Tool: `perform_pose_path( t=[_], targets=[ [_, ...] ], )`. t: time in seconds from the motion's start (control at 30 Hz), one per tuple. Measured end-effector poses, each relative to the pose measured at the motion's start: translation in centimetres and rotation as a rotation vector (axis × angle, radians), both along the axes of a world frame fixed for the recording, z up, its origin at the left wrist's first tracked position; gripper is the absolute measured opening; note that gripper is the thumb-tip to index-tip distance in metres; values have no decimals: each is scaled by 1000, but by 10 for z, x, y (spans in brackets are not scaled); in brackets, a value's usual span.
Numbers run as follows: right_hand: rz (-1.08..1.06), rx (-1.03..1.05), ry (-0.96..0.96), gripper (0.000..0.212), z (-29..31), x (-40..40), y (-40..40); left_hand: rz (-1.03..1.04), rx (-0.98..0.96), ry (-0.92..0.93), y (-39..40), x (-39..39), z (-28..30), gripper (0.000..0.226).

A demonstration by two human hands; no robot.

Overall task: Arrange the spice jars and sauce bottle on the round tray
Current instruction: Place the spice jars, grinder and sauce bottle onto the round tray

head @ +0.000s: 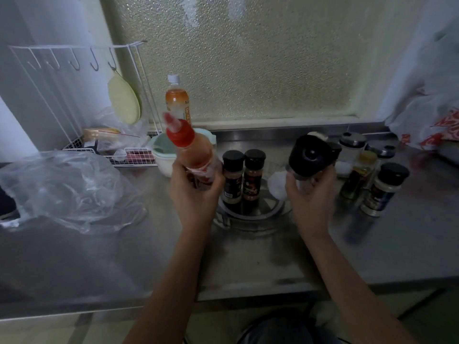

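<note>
Left hand wrapped round lower body of red-capped clear plastic sauce bottle, tilted, above round metal tray rim. Right hand clasped black-lidded clear spice jar. Bottle likely light, squeezable, slippery; grip mid-body. Jar rigid, possibly breakable.

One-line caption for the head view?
Left hand holds sauce bottle, right hand a black-capped jar, above round tray with two spice jars.
</note>
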State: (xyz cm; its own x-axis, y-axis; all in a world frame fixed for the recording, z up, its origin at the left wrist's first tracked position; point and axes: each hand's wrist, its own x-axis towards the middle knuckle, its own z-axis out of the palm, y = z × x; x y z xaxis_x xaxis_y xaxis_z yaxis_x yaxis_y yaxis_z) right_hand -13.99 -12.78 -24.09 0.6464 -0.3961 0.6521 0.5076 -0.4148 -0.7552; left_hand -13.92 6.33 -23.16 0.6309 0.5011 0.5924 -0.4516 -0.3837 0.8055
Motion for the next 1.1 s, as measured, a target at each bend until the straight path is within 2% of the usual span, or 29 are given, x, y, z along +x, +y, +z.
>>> perform_pose_path(
  t=[0.13,0.27,0.47,0.53,0.63,0.77,0.83,0.9,0.93,0.97,1.03,1.1],
  targets=[
    [54,-89,92,60,-6,6,2,-123,30,45,-3,6,-5,42],
    [69,-76,131,60,-9,9,3,-213,78,104,-7,3,-5,40],
    [106,-84,163,58,-12,9,2,-223,202,191,-7,6,-13,41],
    [121,-78,170,49,-11,7,1,-180,280,234,-6,7,-15,43],
    [175,78,182,29,-5,6,0,-188,342,286,-6,9,-16,44],
    [38,126,191,20,7,21,-18,-218,302,289,-6,9,-17,35],
    [10,54,371,18,17,38,-31,-301,218,266,-6,8,-16,33],
    [111,-99,585,6,30,55,-36,-426,-23,215,-5,11,-14,30],
    [167,-206,650,11,37,59,-36,-444,-134,196,-1,16,-14,33],
    [203,-309,695,28,44,62,-32,-437,-197,187,3,21,-11,35],
    [237,-510,732,48,62,59,-21,-366,-172,215,12,28,2,32],
    [268,-712,746,50,77,56,-17,-372,-109,260,19,38,21,33]
  ],
)
